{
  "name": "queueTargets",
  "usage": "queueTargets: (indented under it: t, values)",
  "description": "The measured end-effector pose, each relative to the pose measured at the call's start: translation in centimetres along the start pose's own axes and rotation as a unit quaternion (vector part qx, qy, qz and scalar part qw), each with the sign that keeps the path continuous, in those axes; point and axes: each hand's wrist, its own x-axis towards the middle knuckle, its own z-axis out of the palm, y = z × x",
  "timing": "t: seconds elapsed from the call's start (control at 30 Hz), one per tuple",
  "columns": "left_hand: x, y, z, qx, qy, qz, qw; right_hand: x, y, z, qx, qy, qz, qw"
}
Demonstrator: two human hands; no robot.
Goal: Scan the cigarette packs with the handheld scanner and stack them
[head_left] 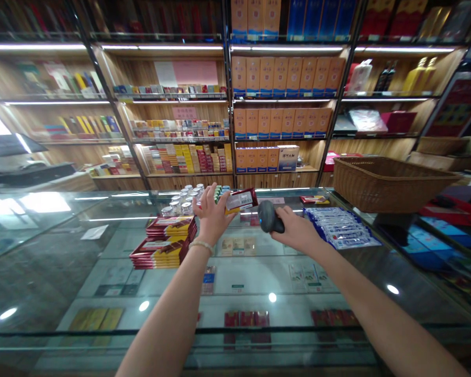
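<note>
My left hand [212, 214] holds a dark red and yellow chocolate packet [241, 200], its barcode side turned up, over the glass counter [259, 277]. Wrapped around the handle of a dark handheld scanner [267, 216] is my right hand [296, 229]; the scanner's head is just right of the packet, apart from it. Stacks of similar red and yellow packets [165, 243] lie left of my left hand. Behind that hand stand clear jars with white lids [186, 198] and some green-topped items. Blue and white sachets [339, 226] lie to the right of my right hand.
A wicker basket [388, 183] stands at the counter's right back. One more red and yellow packet [314, 199] lies near the back edge. Shelves of boxes [282, 76] rise behind. At the left are a monitor [11, 146] and a white paper [94, 232].
</note>
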Motion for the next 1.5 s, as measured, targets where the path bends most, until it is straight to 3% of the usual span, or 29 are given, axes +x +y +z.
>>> queueTargets:
  t: [0.27, 0.73, 1.27, 1.5]
  values:
    - [0.0, -0.2, 0.4, 0.001, 0.003, 0.009, 1.0, 0.2, 0.4, 1.4, -0.04, -0.053, -0.013, 0.998]
    - [0.0, 0.0, 0.5, 0.002, -0.001, 0.018, 1.0, 0.8, 2.4, 2.6, -0.038, -0.072, 0.009, 0.997]
    - [-0.1, 0.0, 0.6, 0.004, 0.003, 0.026, 1.0, 0.8, 2.5, 2.8, -0.049, -0.041, 0.0, 0.998]
    - [-0.1, 0.1, 0.5, 0.002, -0.001, 0.026, 1.0, 1.0, 3.4, 3.5, -0.04, -0.095, -0.004, 0.995]
